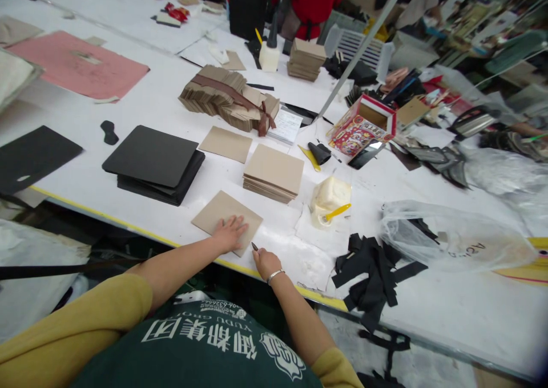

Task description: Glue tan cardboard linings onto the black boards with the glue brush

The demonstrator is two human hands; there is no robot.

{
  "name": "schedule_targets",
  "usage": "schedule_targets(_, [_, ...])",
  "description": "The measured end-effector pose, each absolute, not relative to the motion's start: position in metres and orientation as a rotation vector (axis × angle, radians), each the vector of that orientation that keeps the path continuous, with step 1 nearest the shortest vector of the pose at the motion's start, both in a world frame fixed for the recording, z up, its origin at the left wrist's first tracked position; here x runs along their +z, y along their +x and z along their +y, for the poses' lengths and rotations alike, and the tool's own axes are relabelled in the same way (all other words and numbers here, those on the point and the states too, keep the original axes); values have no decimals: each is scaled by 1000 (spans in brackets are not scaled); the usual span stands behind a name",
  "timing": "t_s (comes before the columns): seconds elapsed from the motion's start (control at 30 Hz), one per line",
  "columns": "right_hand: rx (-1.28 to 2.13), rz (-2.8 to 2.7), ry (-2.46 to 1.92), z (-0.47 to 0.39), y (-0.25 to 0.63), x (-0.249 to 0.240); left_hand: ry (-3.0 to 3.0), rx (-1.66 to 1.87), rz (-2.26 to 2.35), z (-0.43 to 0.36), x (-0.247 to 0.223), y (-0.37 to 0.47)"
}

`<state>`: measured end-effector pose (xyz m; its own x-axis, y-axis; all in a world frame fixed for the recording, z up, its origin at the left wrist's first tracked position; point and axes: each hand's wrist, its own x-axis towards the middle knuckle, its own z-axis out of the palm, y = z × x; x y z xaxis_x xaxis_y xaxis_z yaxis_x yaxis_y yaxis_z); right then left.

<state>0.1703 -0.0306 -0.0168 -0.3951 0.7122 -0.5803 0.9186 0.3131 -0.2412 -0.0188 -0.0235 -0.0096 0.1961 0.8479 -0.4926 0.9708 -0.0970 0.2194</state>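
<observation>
Just below the frame's centre, the left hand (pixel 231 232) presses flat, fingers spread, on a beige panel (pixel 214 214); beside its lower-right edge, the right hand (pixel 268 263) grips a pointed tool (pixel 255 247) (mostly hidden). Black panels (pixel 149 157) lie stacked centre-left.

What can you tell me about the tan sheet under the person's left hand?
The tan sheet is plain, thin and roughly rectangular, and looks like stiff card. It lies flat and askew on the white table, close to the yellow-striped edge. The left hand rests on it, fingers spread, hiding part. A small pointed tool in the right hand is beside its edge; contact there is unclear.
</observation>
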Motion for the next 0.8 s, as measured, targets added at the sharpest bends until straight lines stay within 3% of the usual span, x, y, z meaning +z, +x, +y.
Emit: schedule_targets(0.8, [-789,2261,1311,-15,171,-20,2016,-314,1705,-22,-16,-20])
